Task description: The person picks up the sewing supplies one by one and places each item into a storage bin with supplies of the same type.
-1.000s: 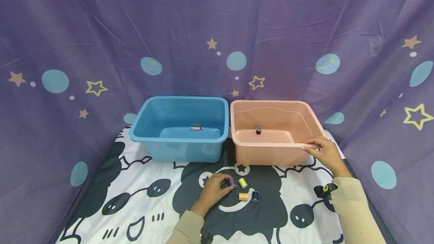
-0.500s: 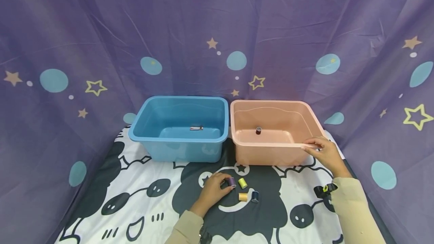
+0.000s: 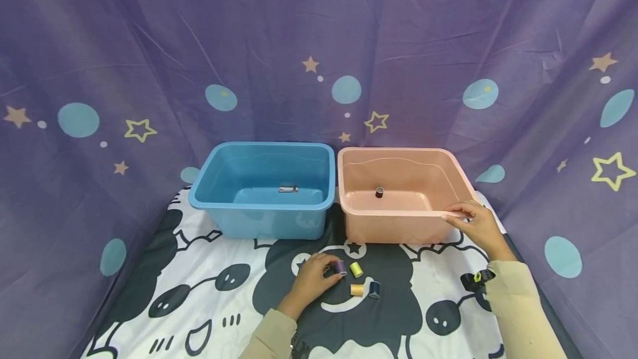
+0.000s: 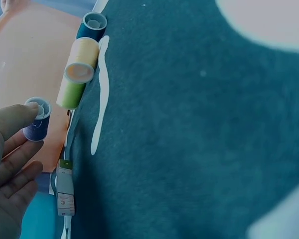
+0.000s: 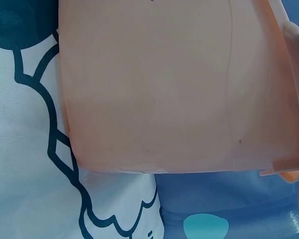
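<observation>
My left hand [image 3: 314, 278] pinches a purple spool of thread [image 4: 37, 127] between thumb and fingers, just over the printed cloth. Close beside it are a lime-green spool [image 3: 356, 269], a yellow-orange spool [image 3: 356, 290] and a dark blue spool [image 3: 374, 290]. In the left wrist view, a folded tape measure [image 4: 66, 191] with a printed 5 lies near the fingers; the hand hides it from the head view. My right hand [image 3: 478, 229] grips the front rim of the peach bin [image 3: 394, 229] near its right corner. A dark brown spool [image 3: 380, 193] is inside that bin.
To the left of the peach bin, nearly against it, stands a blue bin [image 3: 264, 223] with a small pale and reddish item [image 3: 288, 189] on its floor. A purple curtain [image 3: 279, 43] hangs behind both. The cloth [image 3: 224, 314] has black-and-white cartoon prints.
</observation>
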Demonstrator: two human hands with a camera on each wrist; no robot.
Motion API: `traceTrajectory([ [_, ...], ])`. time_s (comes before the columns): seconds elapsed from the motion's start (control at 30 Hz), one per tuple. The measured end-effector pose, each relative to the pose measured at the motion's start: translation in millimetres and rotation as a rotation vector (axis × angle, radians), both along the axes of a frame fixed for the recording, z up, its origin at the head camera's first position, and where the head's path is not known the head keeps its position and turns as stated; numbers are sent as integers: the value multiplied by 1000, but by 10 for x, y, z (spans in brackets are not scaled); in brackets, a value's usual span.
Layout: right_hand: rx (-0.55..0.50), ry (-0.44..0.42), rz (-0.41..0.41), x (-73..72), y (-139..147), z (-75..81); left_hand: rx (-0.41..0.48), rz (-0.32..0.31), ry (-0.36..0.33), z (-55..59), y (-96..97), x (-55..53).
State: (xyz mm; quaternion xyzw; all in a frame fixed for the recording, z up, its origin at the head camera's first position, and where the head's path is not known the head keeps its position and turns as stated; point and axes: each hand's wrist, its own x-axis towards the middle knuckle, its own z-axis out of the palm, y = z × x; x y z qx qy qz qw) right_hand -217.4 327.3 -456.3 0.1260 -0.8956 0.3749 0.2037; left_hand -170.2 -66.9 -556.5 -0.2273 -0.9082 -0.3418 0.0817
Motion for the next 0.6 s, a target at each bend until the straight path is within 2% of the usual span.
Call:
traceTrajectory([
  [0.6,4,-10,-1,-4,0,-8,4,-5,-7,70,-16,26],
])
